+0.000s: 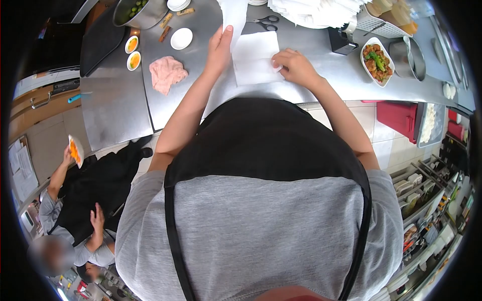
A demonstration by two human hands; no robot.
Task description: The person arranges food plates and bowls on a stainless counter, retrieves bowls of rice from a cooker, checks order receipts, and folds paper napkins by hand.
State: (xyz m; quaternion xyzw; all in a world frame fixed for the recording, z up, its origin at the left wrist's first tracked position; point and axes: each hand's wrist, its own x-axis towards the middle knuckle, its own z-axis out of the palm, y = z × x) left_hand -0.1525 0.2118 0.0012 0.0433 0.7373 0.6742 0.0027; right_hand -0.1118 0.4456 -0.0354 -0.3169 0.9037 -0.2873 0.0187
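Near the top centre, my left hand [219, 48] is closed on a white paper sheet [234, 20], which it holds up above the steel counter. A flat white paper [253, 57] lies on the counter [201, 93] just to the right. My right hand [293, 66] rests at that flat paper's right edge, its fingers pinched on a folded corner. Black scissors [268, 21] lie behind the flat paper. A large stack of white papers [316, 11] stands at the back, right of the scissors.
Left on the counter are a pink cloth [167, 74], a small white dish [181, 38], two orange-filled cups [133, 61] and a pot [135, 15]. Right are a food bowl [377, 62], a black holder [344, 41] and a metal pot [414, 60]. A co-worker [93, 188] holds a plate lower left.
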